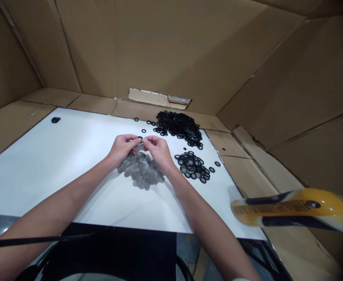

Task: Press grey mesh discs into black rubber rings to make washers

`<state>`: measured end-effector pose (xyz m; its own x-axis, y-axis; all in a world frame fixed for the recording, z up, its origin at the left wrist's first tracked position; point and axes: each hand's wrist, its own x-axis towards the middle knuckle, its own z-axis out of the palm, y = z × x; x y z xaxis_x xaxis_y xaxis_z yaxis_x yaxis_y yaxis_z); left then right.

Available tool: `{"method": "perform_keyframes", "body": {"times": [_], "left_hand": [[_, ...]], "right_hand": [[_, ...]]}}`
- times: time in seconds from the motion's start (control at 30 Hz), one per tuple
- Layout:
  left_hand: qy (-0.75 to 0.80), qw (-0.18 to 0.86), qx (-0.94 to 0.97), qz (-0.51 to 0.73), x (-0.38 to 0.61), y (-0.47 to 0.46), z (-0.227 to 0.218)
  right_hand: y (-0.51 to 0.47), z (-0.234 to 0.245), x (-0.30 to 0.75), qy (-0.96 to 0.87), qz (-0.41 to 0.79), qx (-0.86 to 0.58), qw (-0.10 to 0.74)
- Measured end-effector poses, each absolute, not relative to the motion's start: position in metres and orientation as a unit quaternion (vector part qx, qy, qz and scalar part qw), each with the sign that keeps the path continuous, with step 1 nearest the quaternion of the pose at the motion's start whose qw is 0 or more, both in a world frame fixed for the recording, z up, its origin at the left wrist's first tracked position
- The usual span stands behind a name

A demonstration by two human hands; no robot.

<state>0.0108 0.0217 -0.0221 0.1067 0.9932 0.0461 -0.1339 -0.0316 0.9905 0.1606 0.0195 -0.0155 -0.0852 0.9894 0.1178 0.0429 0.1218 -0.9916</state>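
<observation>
Where the hands meet: left hand [122,150] and right hand [156,151] together, pinching a small dark piece [139,137], mostly hidden.
Surface: white board [72,156] on cardboard.
Room: cardboard walls [148,47].
Cut off: blurred yellow object [294,208].

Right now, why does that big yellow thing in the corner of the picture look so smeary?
In the head view, the yellow object looks blurred and stretched, probably because it is very near the lens. A soft grey shadow lies beside it on the white board.

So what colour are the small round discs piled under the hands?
The mesh discs are grey, best seen in the head view.
</observation>
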Motion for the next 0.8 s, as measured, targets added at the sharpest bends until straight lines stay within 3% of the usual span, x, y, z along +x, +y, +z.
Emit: {"method": "perform_keyframes", "body": {"times": [0.8], "left_hand": [[0.433, 0.529, 0.538, 0.494, 0.0118, 0.0215, -0.0262]], "right_hand": [[0.0185, -0.0174, 0.1617, -0.569, 0.416, -0.504, 0.499]]}}
